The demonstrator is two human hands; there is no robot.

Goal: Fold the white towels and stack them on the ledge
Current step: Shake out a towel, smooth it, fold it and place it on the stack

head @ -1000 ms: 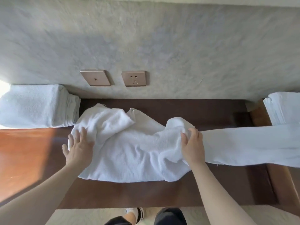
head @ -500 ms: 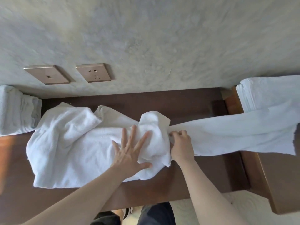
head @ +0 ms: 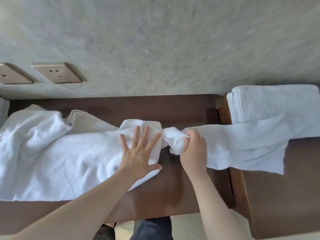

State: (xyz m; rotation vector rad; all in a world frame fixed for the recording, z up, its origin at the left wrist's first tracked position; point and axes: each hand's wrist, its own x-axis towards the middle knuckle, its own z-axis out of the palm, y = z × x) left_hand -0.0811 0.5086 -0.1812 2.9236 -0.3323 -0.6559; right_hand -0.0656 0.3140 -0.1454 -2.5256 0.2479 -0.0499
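1. Left hand [head: 138, 153] flat on the crumpled white towel [head: 57, 153], fingers spread wide, pressing its right end down on the dark wooden ledge [head: 173, 193].
2. Right hand [head: 194, 151] just beside it, fingers curled tight round a bunched bit of a second towel strip [head: 245, 142] trailing off to the right.
3. Folded towel stack [head: 273, 103] sitting far right, strip draped across its front.
4. Two wall sockets [head: 57, 72] up on the grey wall [head: 173, 45], left side.
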